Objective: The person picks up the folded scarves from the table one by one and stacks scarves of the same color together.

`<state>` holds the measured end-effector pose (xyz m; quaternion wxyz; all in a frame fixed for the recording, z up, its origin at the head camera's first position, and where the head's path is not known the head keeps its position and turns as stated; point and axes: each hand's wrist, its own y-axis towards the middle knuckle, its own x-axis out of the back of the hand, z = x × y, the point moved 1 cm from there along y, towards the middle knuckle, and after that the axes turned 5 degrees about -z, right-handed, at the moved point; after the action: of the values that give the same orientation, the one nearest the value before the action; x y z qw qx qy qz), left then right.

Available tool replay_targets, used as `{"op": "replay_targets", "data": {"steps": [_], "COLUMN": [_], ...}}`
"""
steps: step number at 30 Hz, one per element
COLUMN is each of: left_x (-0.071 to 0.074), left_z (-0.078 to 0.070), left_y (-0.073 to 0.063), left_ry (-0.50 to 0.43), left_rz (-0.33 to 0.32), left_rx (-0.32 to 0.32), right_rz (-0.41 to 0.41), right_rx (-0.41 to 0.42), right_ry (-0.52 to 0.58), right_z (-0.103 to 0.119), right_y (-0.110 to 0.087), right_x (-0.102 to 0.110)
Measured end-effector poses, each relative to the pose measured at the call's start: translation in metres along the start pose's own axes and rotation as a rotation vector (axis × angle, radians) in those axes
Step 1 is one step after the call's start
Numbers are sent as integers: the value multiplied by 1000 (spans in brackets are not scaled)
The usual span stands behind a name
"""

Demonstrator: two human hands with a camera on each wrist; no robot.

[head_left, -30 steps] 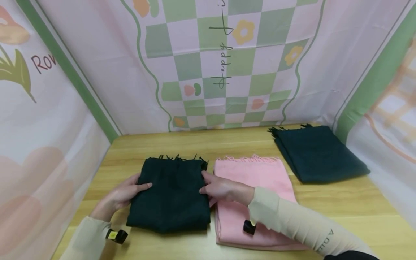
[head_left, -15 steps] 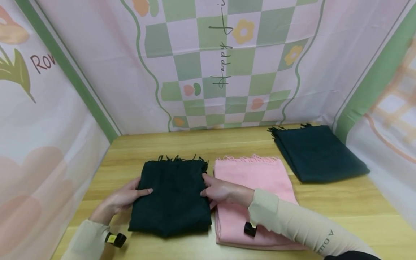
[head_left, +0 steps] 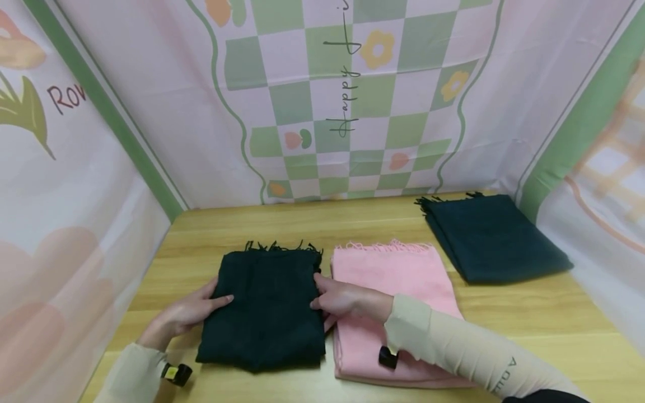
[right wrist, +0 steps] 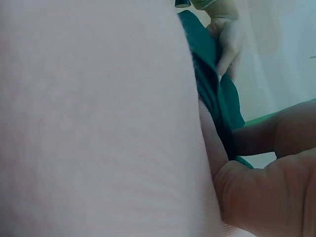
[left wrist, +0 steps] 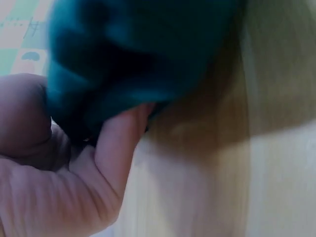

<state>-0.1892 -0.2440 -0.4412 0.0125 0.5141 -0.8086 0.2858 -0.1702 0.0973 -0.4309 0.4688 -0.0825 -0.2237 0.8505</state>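
A folded dark green scarf with short fringe along its far edge lies between my hands on the left part of the table. My left hand grips its left side, thumb on top and fingers underneath, as the left wrist view also shows with the scarf over the fingers. On the opposite side my right hand pinches the right edge, thumb above. In the right wrist view the scarf's layered edge sits between thumb and fingers. Beside it, under my right forearm, lies a folded pink scarf, fringe at the far end.
Another folded dark green scarf lies at the back right of the wooden table. Printed cloth hangs along the table's back and both sides. My right sleeve crosses over the pink scarf.
Both hands have shifted slightly toward me with the dark green scarf between them, and its near edge sits lower in view. The pink scarf and the other green scarf have stayed put.
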Motion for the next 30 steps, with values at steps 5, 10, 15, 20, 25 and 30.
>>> {"op": "replay_targets", "data": {"steps": [5,10,15,20,25,30], "left_x": [-1,0,5,8,7,6], "left_z": [4,10,16,11,6,7], "left_y": [-2,-8,-15,-21,-23,-23], "left_ry": [17,26,16,72,86,96], "left_rz": [-4,-3,25,-24,-62,-68], "left_rx": [-4,38,37,35,10,-9], "right_rz": [-2,-14,1,18,46,49], "right_rx": [-21,-33,-33,-39,-42,-38], "right_ry": [13,-10,-18,-21,-8,1], "right_z": [-2,-3,-1,2,4,2], "right_y": [1,1,1,0,0,0], "right_x": [0,-1,0,3,2,0]}}
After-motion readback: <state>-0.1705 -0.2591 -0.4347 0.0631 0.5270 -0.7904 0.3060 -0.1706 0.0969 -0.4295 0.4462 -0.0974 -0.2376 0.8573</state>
